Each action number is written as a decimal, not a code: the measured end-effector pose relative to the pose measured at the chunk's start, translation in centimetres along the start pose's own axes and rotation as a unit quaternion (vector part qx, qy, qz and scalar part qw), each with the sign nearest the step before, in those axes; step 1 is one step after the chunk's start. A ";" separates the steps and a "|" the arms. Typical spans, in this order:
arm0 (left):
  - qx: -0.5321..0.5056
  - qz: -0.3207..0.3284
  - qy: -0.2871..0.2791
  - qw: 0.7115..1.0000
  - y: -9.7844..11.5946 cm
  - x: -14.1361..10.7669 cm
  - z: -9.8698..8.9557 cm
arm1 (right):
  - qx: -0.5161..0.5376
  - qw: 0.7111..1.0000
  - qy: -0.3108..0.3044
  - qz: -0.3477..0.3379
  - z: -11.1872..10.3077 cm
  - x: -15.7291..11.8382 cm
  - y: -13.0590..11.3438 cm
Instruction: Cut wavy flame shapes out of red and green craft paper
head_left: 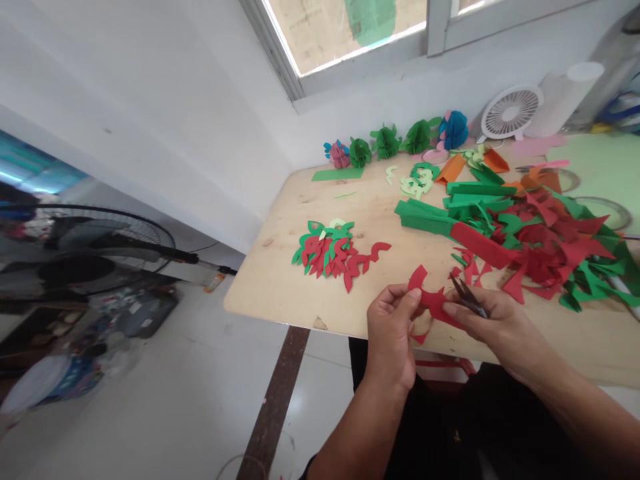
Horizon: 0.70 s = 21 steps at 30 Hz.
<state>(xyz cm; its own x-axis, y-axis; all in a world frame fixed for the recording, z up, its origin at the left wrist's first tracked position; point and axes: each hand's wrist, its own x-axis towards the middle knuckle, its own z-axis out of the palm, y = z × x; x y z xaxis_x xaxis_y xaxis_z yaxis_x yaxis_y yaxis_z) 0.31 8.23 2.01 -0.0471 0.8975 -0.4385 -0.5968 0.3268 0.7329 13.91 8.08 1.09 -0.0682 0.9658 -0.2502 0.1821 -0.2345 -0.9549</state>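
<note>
Paper (434, 305), red and curvy-edged, is over the near edge of the desk (273, 273); the left hand (392, 327) pinches one end, while the curled right hand (493, 323) grips the other plus dark scissors (468, 297).

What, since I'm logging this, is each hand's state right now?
Left hand: closed, holding red paper.
Right hand: closed, holding scissors and pinching the paper.

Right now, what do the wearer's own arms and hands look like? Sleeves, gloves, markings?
Bare, five-fingered left hand and right hand: no gloves, rings or watch visible. Left forearm and right forearm uncovered. Dark cloth sleeve edge near left elbow; right sleeve not in view.
</note>
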 end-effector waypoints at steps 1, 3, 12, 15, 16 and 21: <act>-0.010 -0.019 -0.010 1.000 0.2 0.0 0.0 | 0.004 1.000 -0.014 0.003 0.0 -0.1 0.0; -0.015 -0.041 -0.017 0.999 0.7 0.1 0.1 | 0.010 0.999 -0.037 0.005 -0.2 -0.3 0.0; 0.039 -0.037 -0.069 0.996 0.3 0.4 -0.4 | 0.070 0.993 -0.015 0.089 0.1 -0.5 0.2; 0.090 -0.024 -0.065 0.994 -0.3 0.1 -0.7 | 0.033 0.997 0.004 0.064 0.2 -0.2 0.0; 0.096 -0.017 -0.059 0.993 -0.4 0.0 -0.8 | 0.019 0.998 0.004 0.053 0.3 -0.1 -0.1; 0.086 0.019 -0.013 0.996 -0.3 0.0 -0.7 | -0.012 1.000 -0.019 0.005 0.0 0.0 -0.1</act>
<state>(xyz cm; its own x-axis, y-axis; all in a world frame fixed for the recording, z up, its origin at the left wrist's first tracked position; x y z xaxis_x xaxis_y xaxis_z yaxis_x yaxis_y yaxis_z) -0.11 7.90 1.40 -0.0447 0.9165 -0.3975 -0.4490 0.3370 0.8276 13.88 8.13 1.23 -0.1042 0.9583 -0.2663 0.2060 -0.2411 -0.9484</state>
